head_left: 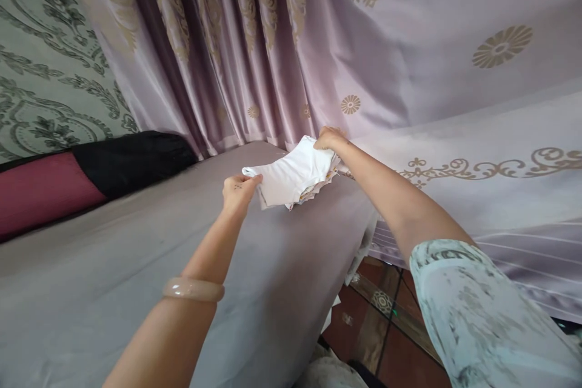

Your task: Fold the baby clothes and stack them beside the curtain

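Note:
A small white cloth garment (pixel 291 173) stretches between my two hands above the grey-covered surface; its exact kind I cannot make out. My left hand (pixel 239 191) pinches its left end between thumb and fingers. At the upper right end, my right hand (pixel 331 139) is closed on the fabric. Under the right part of the white garment lies a stack of folded cloths (pixel 313 193), with layered edges and spots of colour showing. Most of that stack is hidden by the white garment.
The grey sheet (pixel 150 248) covers a wide flat surface. A black and dark red bolster (pixel 131 163) lies at the left by the patterned wall. Shiny mauve curtains (pixel 254 42) hang behind. Tiled floor (pixel 382 315) shows past the edge at lower right.

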`<state>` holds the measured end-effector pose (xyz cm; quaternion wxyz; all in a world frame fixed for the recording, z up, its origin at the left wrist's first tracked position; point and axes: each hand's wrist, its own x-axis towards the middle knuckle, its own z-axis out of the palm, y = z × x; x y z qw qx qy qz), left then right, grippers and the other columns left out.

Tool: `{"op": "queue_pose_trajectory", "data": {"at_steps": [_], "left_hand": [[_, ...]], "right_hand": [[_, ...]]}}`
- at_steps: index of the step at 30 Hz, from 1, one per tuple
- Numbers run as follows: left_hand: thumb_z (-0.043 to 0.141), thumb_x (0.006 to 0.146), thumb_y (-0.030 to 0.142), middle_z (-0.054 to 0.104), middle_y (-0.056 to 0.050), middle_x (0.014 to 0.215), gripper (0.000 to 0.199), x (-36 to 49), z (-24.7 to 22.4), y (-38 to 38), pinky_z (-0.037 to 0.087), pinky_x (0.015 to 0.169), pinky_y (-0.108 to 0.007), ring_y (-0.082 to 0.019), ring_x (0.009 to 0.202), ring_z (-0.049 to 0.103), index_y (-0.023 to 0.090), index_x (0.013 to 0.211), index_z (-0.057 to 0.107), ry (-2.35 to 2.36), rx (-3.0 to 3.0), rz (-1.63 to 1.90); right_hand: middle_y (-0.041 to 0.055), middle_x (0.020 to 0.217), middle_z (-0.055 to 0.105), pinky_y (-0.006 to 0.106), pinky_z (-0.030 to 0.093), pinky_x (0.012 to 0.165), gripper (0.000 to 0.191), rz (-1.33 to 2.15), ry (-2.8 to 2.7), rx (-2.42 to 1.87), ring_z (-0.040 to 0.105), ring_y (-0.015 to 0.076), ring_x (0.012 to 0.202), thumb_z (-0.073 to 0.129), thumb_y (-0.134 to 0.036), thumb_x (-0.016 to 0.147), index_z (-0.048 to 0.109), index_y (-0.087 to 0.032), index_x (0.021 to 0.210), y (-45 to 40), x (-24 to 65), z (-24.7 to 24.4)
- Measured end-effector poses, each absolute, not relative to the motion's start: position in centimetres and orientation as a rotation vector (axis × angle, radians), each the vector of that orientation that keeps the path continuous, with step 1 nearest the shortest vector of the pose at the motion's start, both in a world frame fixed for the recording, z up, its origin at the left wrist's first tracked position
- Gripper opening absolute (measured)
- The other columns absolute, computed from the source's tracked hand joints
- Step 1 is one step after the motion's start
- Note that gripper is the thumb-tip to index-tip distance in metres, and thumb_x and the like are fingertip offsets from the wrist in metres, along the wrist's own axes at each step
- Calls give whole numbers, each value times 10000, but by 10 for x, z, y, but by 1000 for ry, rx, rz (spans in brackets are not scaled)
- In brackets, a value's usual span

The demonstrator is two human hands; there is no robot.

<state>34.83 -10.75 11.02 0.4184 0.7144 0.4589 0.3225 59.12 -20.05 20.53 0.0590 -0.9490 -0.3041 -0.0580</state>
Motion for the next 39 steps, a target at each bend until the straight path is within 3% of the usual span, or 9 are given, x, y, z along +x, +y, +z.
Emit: {"op": "queue_pose_trajectory", "data": {"at_steps": [6, 11, 17, 20, 24, 33, 39], "left_hand": [[731, 655, 356, 361, 59, 477, 277, 381, 110, -126, 311, 526, -254, -103, 493, 372, 183, 551, 541, 1111, 1452, 844], [723, 687, 312, 377, 62, 499, 278, 403, 105, -127, 273, 514, -241, -76, 488, 306, 175, 555, 520, 1013, 1370, 880], [706, 714, 269, 439, 44, 536, 249, 422, 93, -122, 321, 545, -238, -83, 520, 378, 171, 578, 521, 984, 1282, 884], [699, 719, 248, 425, 54, 537, 249, 429, 89, -122, 319, 546, -228, -75, 519, 377, 177, 586, 501, 981, 1278, 895], [700, 704, 235, 391, 78, 530, 236, 437, 84, -121, 312, 549, -216, -68, 507, 361, 185, 621, 485, 994, 1250, 926], [703, 686, 268, 414, 77, 535, 248, 440, 57, -112, 341, 566, -226, -82, 516, 399, 195, 627, 474, 1068, 1281, 941], [695, 695, 355, 481, 45, 556, 225, 438, 40, -109, 394, 573, -247, -134, 581, 522, 192, 673, 541, 1170, 1397, 904]], "right_hand": [[190, 1287, 565, 473, 349, 1023, 488, -226, -864, -2913, 438, 342, 1277, 677, -222, 793, 597, -112, 1262, -199, 622, 198], [191, 1276, 557, 495, 314, 1039, 395, -348, -891, -2905, 422, 334, 1278, 602, -179, 850, 604, -78, 1232, -190, 638, 196], [219, 1290, 533, 536, 280, 1039, 375, -399, -911, -2889, 394, 348, 1281, 549, -215, 894, 596, -42, 1223, -179, 655, 190], [214, 1282, 525, 532, 257, 1036, 381, -388, -926, -2855, 385, 347, 1275, 542, -278, 923, 601, -47, 1220, -178, 663, 186], [205, 1278, 531, 524, 263, 1025, 358, -393, -941, -2845, 384, 348, 1270, 503, -242, 927, 602, -53, 1215, -179, 672, 180], [201, 1296, 548, 462, 298, 1001, 358, -404, -974, -2860, 416, 338, 1246, 470, -192, 905, 617, -62, 1204, -184, 682, 153], [200, 1259, 592, 411, 336, 977, 349, -434, -984, -2829, 462, 319, 1206, 487, -229, 901, 643, -66, 1167, -192, 680, 127]]}}
